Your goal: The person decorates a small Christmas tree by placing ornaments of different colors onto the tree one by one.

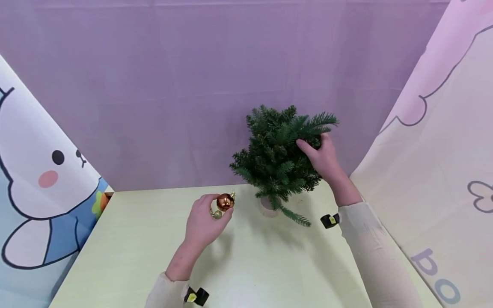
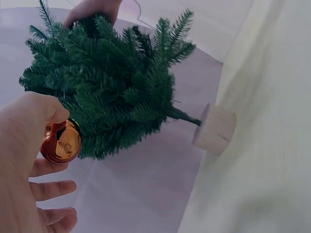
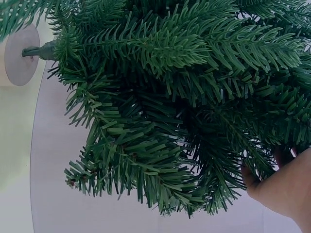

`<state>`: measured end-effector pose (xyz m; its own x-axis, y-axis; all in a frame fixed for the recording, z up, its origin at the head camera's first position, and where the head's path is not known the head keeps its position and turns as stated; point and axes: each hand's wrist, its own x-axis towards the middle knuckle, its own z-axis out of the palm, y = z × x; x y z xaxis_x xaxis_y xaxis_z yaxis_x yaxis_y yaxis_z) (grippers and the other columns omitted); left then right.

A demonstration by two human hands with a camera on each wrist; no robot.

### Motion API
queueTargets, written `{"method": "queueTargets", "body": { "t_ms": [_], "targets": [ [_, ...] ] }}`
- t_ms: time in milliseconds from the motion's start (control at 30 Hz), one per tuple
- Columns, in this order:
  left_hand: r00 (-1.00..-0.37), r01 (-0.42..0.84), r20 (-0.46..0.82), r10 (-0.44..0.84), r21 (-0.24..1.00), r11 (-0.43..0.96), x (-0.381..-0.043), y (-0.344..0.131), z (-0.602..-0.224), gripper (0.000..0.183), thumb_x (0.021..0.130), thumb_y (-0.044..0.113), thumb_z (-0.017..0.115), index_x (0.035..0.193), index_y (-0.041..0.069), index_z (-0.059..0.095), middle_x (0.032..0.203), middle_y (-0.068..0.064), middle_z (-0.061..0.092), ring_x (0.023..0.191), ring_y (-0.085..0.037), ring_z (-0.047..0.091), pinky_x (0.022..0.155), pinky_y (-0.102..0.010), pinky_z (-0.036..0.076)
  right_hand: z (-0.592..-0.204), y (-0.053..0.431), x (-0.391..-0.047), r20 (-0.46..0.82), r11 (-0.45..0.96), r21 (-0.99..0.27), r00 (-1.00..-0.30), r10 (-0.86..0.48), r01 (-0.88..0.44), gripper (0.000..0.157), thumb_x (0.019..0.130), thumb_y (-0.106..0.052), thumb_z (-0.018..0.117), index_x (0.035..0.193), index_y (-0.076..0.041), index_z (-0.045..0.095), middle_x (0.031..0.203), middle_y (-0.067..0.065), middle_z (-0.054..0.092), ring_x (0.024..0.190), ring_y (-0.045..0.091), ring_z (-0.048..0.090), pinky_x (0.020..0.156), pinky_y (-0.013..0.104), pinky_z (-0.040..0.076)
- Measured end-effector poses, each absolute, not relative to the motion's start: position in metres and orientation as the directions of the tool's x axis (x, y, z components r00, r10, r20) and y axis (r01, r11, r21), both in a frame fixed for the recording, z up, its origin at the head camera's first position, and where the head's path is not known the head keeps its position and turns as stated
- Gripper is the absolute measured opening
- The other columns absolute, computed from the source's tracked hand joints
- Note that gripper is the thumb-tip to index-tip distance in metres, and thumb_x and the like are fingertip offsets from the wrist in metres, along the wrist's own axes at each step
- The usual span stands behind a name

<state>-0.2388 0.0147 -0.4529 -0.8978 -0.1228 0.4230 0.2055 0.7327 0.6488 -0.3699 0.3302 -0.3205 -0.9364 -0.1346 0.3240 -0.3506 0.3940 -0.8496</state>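
Note:
My left hand [image 1: 206, 220] pinches a shiny copper Christmas ball [image 1: 225, 202] between thumb and fingers, its gold cap facing the tree. A smaller gold bauble [image 1: 217, 214] shows just below it, inside the curve of the hand. In the left wrist view the copper ball [image 2: 61, 141] sits under the thumb, with the other fingers spread loosely below. A small green artificial Christmas tree [image 1: 275, 154] stands to the right on a round wooden base [image 1: 269, 207]. Upper branches are gripped from the right by my right hand [image 1: 323, 158]; foliage hides most of its fingers.
Both stand over a pale yellow-green table [image 1: 146, 239]. A purple cloth backdrop [image 1: 173, 98] rises behind it. Printed curtains flank the table, one with a cartoon animal [image 1: 50, 171] on the left. One low branch [image 1: 296, 216] juts forward past the wooden base.

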Motion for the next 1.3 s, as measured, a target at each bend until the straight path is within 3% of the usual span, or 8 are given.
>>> {"method": "queueTargets", "body": {
  "t_ms": [300, 500, 700, 833, 1133, 1300],
  "targets": [
    [-0.881, 0.229, 0.457, -0.124, 0.640, 0.733, -0.245, 0.030, -0.437, 0.046, 0.084, 0.046, 0.070, 0.117, 0.014, 0.064, 0.114, 0.000, 0.061, 0.109, -0.024, 0.054, 0.087, -0.043, 0.047, -0.319, 0.330, -0.375, 0.341, 0.389, -0.842, -0.927, -0.156, -0.375, 0.073, 0.089, -0.054, 0.062, 0.133, -0.002, 0.036, 0.127, 0.017, 0.042, 0.109, 0.029, 0.047, 0.090, 0.048, 0.040],
    [-0.884, 0.231, 0.451, -0.128, 0.657, 0.718, -0.248, 0.038, -0.434, 0.045, 0.083, 0.046, 0.070, 0.116, 0.015, 0.064, 0.116, -0.001, 0.061, 0.112, -0.025, 0.053, 0.091, -0.045, 0.045, -0.321, 0.330, -0.376, 0.358, 0.409, -0.826, -0.921, -0.153, -0.389, 0.081, 0.088, -0.057, 0.061, 0.139, 0.000, 0.032, 0.135, 0.020, 0.039, 0.123, 0.033, 0.042, 0.099, 0.053, 0.036],
    [-0.888, 0.222, 0.440, -0.134, 0.665, 0.713, -0.250, 0.046, -0.437, 0.048, 0.083, 0.048, 0.069, 0.117, 0.014, 0.064, 0.117, -0.001, 0.061, 0.113, -0.025, 0.054, 0.093, -0.045, 0.044, -0.327, 0.328, -0.378, 0.487, 0.334, -0.793, -0.860, -0.153, -0.509, 0.062, 0.093, -0.037, 0.065, 0.135, -0.006, 0.032, 0.136, 0.015, 0.039, 0.123, 0.029, 0.041, 0.098, 0.050, 0.034],
    [-0.888, 0.219, 0.437, -0.141, 0.673, 0.706, -0.252, 0.050, -0.437, 0.049, 0.083, 0.048, 0.070, 0.118, 0.014, 0.064, 0.118, -0.002, 0.061, 0.114, -0.024, 0.053, 0.092, -0.046, 0.045, -0.328, 0.326, -0.379, 0.567, 0.315, -0.755, -0.814, -0.127, -0.575, 0.057, 0.092, -0.028, 0.067, 0.131, -0.009, 0.030, 0.135, 0.014, 0.039, 0.127, 0.028, 0.038, 0.101, 0.051, 0.032],
    [-0.899, 0.202, 0.413, -0.147, 0.687, 0.698, -0.255, 0.057, -0.435, 0.049, 0.083, 0.052, 0.068, 0.118, 0.018, 0.064, 0.116, 0.002, 0.060, 0.112, -0.023, 0.053, 0.091, -0.046, 0.046, -0.334, 0.324, -0.370, 0.652, 0.398, -0.671, -0.753, -0.085, -0.626, 0.066, 0.090, -0.036, 0.069, 0.131, -0.007, 0.027, 0.128, 0.016, 0.041, 0.122, 0.028, 0.041, 0.098, 0.049, 0.035],
    [-0.903, 0.204, 0.406, -0.139, 0.691, 0.694, -0.255, 0.062, -0.435, 0.050, 0.083, 0.052, 0.069, 0.119, 0.018, 0.063, 0.116, 0.003, 0.060, 0.112, -0.023, 0.054, 0.091, -0.046, 0.046, -0.337, 0.322, -0.362, 0.668, 0.390, -0.672, -0.743, -0.047, -0.629, 0.069, 0.091, -0.033, 0.068, 0.137, -0.006, 0.024, 0.132, 0.017, 0.037, 0.126, 0.028, 0.037, 0.099, 0.049, 0.033]
  ]
}}
